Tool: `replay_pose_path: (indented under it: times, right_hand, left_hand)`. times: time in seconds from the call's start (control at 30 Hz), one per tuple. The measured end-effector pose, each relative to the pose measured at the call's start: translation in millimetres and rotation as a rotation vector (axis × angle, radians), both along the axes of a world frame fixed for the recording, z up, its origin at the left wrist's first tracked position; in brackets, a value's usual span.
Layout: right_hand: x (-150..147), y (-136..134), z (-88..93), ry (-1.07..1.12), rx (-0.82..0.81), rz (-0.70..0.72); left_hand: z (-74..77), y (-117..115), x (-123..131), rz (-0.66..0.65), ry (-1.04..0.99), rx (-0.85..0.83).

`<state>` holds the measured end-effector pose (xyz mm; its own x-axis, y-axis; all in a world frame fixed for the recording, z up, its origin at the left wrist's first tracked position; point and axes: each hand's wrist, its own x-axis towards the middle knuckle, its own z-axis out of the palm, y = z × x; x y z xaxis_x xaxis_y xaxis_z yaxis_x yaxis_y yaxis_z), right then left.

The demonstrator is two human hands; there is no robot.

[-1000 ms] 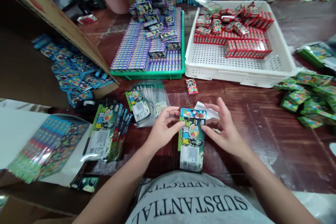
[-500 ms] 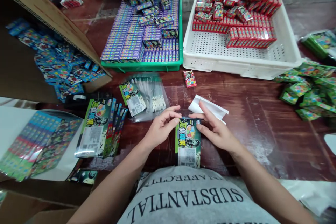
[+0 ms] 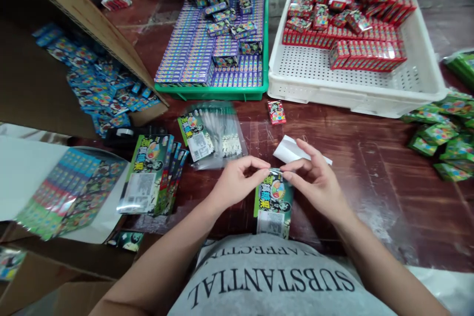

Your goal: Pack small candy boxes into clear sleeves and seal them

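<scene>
Both hands (image 3: 276, 185) pinch top of glossy, flat rectangular green packet (image 3: 273, 205).

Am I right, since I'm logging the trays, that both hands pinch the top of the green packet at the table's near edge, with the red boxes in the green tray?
Not quite. The head view shows the red boxes in the white tray; the green tray holds purple ones. The rest stands: left hand and right hand both pinch the top of the green packet.
</scene>
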<state>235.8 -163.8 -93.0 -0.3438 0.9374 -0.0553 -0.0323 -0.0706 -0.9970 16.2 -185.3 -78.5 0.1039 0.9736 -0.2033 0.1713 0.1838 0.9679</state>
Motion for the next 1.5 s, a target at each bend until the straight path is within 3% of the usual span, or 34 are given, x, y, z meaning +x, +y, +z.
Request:
replay_pose_path:
  times: [0.2,0.33,0.47,0.6,0.77,0.9,1.1,1.2,1.37,1.5]
  right_hand:
    - [-6.1,6.7,14.1,-0.039,-0.232,-0.103]
    - [0.5,8.5,17.4,-0.060,-0.256,-0.068]
    - [11.3,4.3,16.8,-0.077,-0.124,0.042]
    - [18.6,1.3,12.5,-0.073,-0.036,0.101]
    - [25.2,2.5,10.6,-0.061,-0.004,0.084]
    - [30.0,12.7,29.8,-0.153,0.137,0.007]
    - [18.3,33.3,61.4,-0.442,0.299,0.387]
    - [9.7,38.8,59.6,-0.640,0.381,0.413]
    - [7.4,32.3,51.2,-0.791,0.634,0.297]
    - [10.1,27.7,35.2,-0.790,0.822,0.425]
  left_hand:
    - [9.6,8.9,1.7,-0.021,-0.034,-0.080]
    - [10.8,10.0,-5.7,-0.072,-0.085,-0.082]
    - [9.6,8.8,-7.3,-0.075,-0.069,-0.018]
    - [10.1,14.1,-2.6,-0.047,-0.057,-0.075]
    - [11.6,12.2,-1.2,-0.136,-0.058,-0.051]
    - [9.9,6.4,-1.5,-0.131,0.006,0.050]
    - [9.8,7.5,3.1,-0.122,0.053,0.109]
    - [11.6,7.7,3.4,-0.136,0.046,0.121]
    - [11.8,-0.8,3.1,-0.120,0.053,0.132]
    - [9.1,-10.8,-3.8,-0.095,0.035,0.150]
